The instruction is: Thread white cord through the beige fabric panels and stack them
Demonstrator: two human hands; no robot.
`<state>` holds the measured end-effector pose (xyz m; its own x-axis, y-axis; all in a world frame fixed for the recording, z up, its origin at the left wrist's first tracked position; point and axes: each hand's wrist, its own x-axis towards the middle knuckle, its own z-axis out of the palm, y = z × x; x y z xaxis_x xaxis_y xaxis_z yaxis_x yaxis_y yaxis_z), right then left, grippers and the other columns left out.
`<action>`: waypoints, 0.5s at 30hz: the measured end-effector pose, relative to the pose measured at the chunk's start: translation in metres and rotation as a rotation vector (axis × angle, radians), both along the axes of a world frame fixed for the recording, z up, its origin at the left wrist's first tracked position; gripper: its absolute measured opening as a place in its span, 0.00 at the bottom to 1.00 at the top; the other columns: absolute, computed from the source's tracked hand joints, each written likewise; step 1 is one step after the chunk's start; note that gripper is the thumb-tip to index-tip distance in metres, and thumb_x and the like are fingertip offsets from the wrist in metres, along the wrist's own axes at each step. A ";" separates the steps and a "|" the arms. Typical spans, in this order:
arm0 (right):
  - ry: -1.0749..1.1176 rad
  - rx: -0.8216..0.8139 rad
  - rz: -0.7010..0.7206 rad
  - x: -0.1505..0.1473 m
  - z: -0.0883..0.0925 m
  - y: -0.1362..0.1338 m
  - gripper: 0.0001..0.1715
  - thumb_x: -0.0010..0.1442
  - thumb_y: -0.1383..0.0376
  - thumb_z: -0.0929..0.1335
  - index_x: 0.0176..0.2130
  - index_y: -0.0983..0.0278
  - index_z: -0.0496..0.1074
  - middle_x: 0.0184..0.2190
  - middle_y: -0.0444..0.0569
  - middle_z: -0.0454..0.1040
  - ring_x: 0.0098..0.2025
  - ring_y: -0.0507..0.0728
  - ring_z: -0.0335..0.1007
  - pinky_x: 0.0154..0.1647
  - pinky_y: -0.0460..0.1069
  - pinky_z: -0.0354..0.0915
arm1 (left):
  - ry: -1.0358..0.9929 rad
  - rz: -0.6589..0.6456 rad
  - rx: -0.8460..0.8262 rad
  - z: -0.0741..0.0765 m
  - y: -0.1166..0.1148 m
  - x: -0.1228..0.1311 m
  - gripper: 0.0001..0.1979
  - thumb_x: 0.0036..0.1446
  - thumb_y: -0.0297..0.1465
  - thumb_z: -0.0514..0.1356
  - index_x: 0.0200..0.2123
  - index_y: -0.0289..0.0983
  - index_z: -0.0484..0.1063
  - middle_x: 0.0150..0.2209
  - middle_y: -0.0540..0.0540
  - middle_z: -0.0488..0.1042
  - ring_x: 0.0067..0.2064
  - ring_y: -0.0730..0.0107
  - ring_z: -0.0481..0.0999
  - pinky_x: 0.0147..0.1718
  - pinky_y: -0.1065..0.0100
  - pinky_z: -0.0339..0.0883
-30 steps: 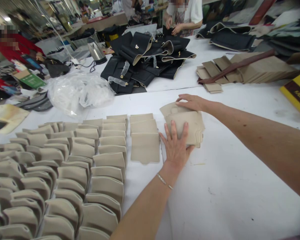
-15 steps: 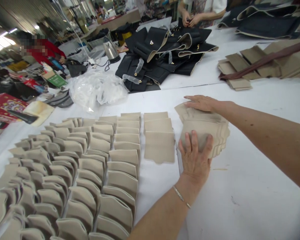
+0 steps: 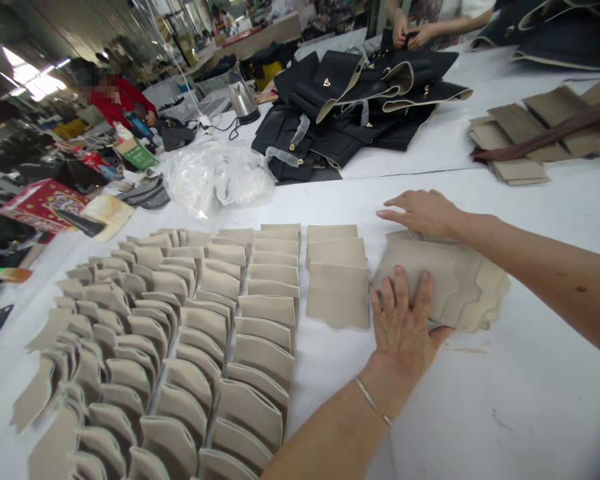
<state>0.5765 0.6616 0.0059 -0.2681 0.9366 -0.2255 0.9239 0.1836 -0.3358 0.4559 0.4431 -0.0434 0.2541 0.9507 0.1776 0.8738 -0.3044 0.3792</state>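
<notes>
A fanned stack of beige cut pieces lies on the white table. My left hand rests flat on its near left corner, fingers stretched out. My right hand lies flat on the stack's far edge, fingers extended. Just left of the stack, a short column of three beige pieces overlaps toward me. Further left, several rows of overlapping beige pieces cover the table.
A heap of black bag parts and a clear plastic bag lie beyond. Brown panels are stacked at the far right. Another person's hands work at the far edge; a person in red is at the left.
The stack under my hands has spread out into a wider fan toward the right. The view has shifted, so everything sits further right in frame.
</notes>
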 end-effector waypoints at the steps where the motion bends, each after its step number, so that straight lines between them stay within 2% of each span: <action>1: 0.056 -0.019 0.039 -0.013 0.003 0.001 0.37 0.67 0.43 0.61 0.63 0.62 0.66 0.64 0.58 0.65 0.64 0.73 0.58 0.66 0.65 0.51 | 0.018 0.010 0.000 0.001 -0.004 0.001 0.49 0.56 0.50 0.64 0.72 0.42 0.42 0.72 0.37 0.46 0.65 0.41 0.57 0.61 0.44 0.60; 3: 0.146 -0.086 0.094 -0.041 0.004 0.003 0.37 0.66 0.45 0.64 0.65 0.62 0.63 0.63 0.56 0.67 0.62 0.67 0.63 0.64 0.59 0.57 | 0.032 0.008 0.001 0.006 -0.012 0.002 0.46 0.59 0.42 0.64 0.72 0.42 0.41 0.71 0.38 0.47 0.65 0.44 0.58 0.60 0.46 0.62; 5: 0.193 -0.146 0.094 -0.066 0.000 0.006 0.32 0.66 0.49 0.68 0.62 0.63 0.66 0.59 0.56 0.70 0.59 0.64 0.67 0.62 0.61 0.61 | -0.013 0.018 -0.011 0.015 -0.019 0.000 0.44 0.57 0.33 0.63 0.71 0.42 0.43 0.71 0.38 0.47 0.66 0.45 0.58 0.60 0.47 0.61; 8: 0.247 -0.189 0.022 -0.086 -0.011 0.009 0.22 0.66 0.56 0.70 0.54 0.65 0.71 0.55 0.55 0.71 0.56 0.64 0.69 0.58 0.64 0.63 | -0.134 0.196 -0.074 0.028 -0.026 -0.012 0.38 0.51 0.22 0.59 0.66 0.38 0.57 0.67 0.35 0.54 0.65 0.46 0.58 0.62 0.48 0.59; 11: 0.354 -0.243 -0.042 -0.088 -0.013 0.004 0.14 0.66 0.58 0.70 0.46 0.66 0.74 0.48 0.51 0.75 0.50 0.62 0.72 0.52 0.61 0.68 | -0.166 0.448 -0.144 0.031 -0.025 -0.033 0.31 0.49 0.18 0.56 0.59 0.32 0.65 0.62 0.31 0.60 0.62 0.45 0.61 0.62 0.46 0.57; 13: 0.457 -0.305 -0.052 -0.082 -0.007 -0.005 0.13 0.66 0.58 0.70 0.41 0.67 0.74 0.41 0.49 0.77 0.44 0.59 0.74 0.47 0.57 0.71 | -0.144 0.534 -0.183 0.028 -0.020 -0.046 0.31 0.51 0.17 0.54 0.60 0.29 0.64 0.61 0.30 0.61 0.61 0.43 0.61 0.61 0.44 0.58; 15: 0.578 -0.366 -0.042 -0.076 0.002 -0.019 0.14 0.65 0.57 0.69 0.39 0.66 0.75 0.38 0.50 0.78 0.41 0.58 0.75 0.42 0.53 0.71 | -0.129 0.566 -0.208 0.024 -0.015 -0.055 0.31 0.53 0.18 0.53 0.62 0.28 0.62 0.62 0.29 0.60 0.61 0.42 0.61 0.60 0.44 0.59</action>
<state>0.5009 0.6425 0.0079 -0.4057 0.8395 -0.3616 0.5819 -0.0679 -0.8105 0.4006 0.4281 -0.0195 -0.3115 0.9498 -0.0301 0.8211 0.2850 0.4945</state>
